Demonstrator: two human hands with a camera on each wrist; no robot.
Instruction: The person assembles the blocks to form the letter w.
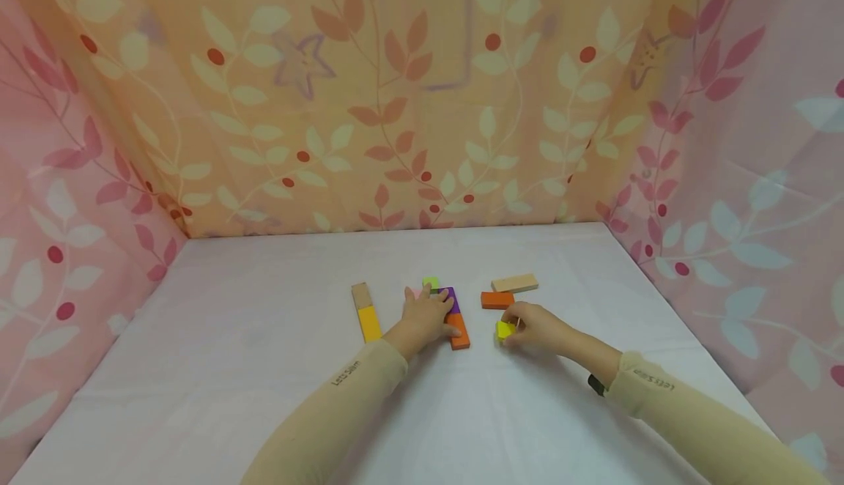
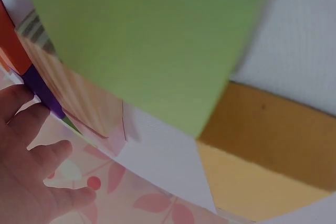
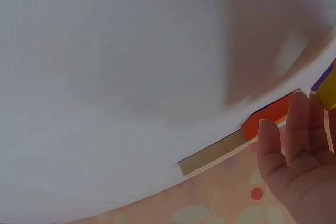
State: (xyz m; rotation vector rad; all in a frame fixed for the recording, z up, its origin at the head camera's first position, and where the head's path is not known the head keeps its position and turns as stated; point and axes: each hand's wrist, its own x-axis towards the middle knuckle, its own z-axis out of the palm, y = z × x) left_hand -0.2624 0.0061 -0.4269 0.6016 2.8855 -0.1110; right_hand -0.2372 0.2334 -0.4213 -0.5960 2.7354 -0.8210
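Note:
My left hand [image 1: 425, 316] lies over a group of blocks with its fingers spread. Its fingertips reach the purple block [image 1: 448, 299] and the orange block [image 1: 458, 332] end to end with it. Just beyond the fingers shows a light green block [image 1: 431, 283]; a pink block [image 1: 415, 293] is mostly covered by the hand. My right hand [image 1: 537, 330] pinches a yellow block [image 1: 504, 331] between thumb and fingers, to the right of that row. In the right wrist view the same yellow block [image 3: 328, 92] is at the fingertips.
At the left, a plain wooden block [image 1: 361, 295] and a yellow-orange block [image 1: 369, 324] form a line. Beyond the right hand lie another orange block [image 1: 497, 300] and a long wooden block [image 1: 515, 283]. Patterned curtains [image 1: 395, 104] enclose the white table [image 1: 231, 368]. A green surface [image 2: 142, 40] fills much of the left wrist view.

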